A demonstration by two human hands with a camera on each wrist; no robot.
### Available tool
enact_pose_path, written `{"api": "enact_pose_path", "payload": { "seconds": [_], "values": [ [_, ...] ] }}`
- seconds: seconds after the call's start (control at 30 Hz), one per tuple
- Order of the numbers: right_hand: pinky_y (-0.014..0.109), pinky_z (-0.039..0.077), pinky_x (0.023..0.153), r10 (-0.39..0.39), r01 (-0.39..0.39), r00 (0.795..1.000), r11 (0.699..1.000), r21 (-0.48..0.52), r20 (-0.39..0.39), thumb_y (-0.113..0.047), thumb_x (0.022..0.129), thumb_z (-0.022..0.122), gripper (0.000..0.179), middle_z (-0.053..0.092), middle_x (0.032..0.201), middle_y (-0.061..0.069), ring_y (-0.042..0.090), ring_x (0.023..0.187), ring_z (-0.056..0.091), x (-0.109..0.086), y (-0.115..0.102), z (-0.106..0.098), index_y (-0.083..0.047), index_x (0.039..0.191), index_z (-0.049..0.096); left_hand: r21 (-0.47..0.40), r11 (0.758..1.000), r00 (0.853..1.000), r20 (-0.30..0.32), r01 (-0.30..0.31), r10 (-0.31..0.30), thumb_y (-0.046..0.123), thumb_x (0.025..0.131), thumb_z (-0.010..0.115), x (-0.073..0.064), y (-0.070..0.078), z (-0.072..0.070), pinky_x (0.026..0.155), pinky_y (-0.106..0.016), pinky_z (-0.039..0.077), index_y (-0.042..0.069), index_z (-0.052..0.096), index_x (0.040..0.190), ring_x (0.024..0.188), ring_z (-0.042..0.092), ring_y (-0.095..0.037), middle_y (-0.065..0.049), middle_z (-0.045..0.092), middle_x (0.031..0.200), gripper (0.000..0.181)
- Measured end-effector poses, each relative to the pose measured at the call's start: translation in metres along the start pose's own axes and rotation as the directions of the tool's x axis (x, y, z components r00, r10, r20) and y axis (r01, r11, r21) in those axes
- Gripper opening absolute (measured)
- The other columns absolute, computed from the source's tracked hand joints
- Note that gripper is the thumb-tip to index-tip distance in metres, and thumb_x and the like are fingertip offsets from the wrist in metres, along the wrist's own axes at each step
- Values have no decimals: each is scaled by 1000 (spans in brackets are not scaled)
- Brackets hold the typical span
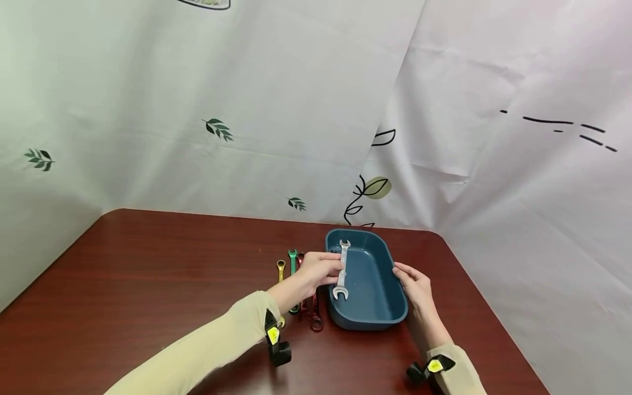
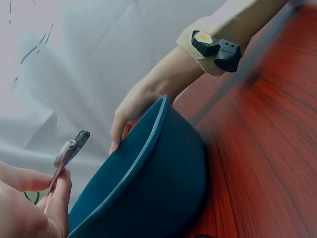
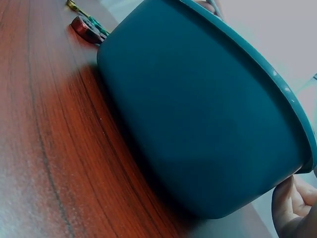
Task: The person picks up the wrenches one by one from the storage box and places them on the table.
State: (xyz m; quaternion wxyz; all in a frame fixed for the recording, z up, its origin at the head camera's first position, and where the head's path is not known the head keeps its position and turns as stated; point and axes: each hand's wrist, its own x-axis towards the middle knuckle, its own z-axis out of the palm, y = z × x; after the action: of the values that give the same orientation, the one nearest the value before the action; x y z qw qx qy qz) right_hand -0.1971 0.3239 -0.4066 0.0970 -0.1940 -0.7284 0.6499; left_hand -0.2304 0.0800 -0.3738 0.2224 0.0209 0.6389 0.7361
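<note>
My left hand [image 1: 316,270] pinches a silver double open-end wrench [image 1: 342,278] by its shaft, between thumb and fingers. The wrench is held over the left side of a blue plastic bin [image 1: 371,285]; in the left wrist view, one wrench end [image 2: 65,154] shows above the fingertips, beside the bin's rim. At the bin's right side, my right hand [image 1: 417,289] grips the rim, some fingers reaching over the inner wall. From the right wrist view the bin's outer wall [image 3: 198,109] fills most of the picture.
Left of the bin, on the dark red wooden table [image 1: 173,285], lie a yellow wrench [image 1: 281,267], a green wrench [image 1: 293,259] and red wrenches [image 1: 316,321], partly covered by my left hand and forearm. A white patterned cloth [image 1: 276,109] hangs behind the table.
</note>
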Motion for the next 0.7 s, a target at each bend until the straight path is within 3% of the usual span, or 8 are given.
{"api": "enact_pose_path", "payload": {
  "seconds": [0.33,0.57,0.7],
  "values": [
    [17,56,65,11,-11,1000,1000,12,2,-18,91,65,32,69,77,-16,1,71,65,1,-1,-3,-5,121,65,-9,1000,999,-51,-8,8,4,89,63,-4,-2,-15,83,-33,60,-1,63,124,88,68,-14,-21,66,119,35],
    [17,57,66,2,-2,1000,1000,28,7,-19,91,66,34,68,78,-16,1,71,66,0,0,-1,-3,122,65,-17,1000,998,-64,-14,13,5,90,63,-8,-5,-25,83,-34,60,-1,62,125,84,68,-13,-22,65,119,36],
    [18,57,67,6,-6,1000,1000,27,9,-19,91,66,23,68,78,-17,1,72,66,-1,3,-1,-13,113,70,-29,1000,998,-67,-13,11,4,90,63,-12,-10,-28,81,-33,60,-2,62,124,79,67,-10,-21,67,115,35]
  ]
}}
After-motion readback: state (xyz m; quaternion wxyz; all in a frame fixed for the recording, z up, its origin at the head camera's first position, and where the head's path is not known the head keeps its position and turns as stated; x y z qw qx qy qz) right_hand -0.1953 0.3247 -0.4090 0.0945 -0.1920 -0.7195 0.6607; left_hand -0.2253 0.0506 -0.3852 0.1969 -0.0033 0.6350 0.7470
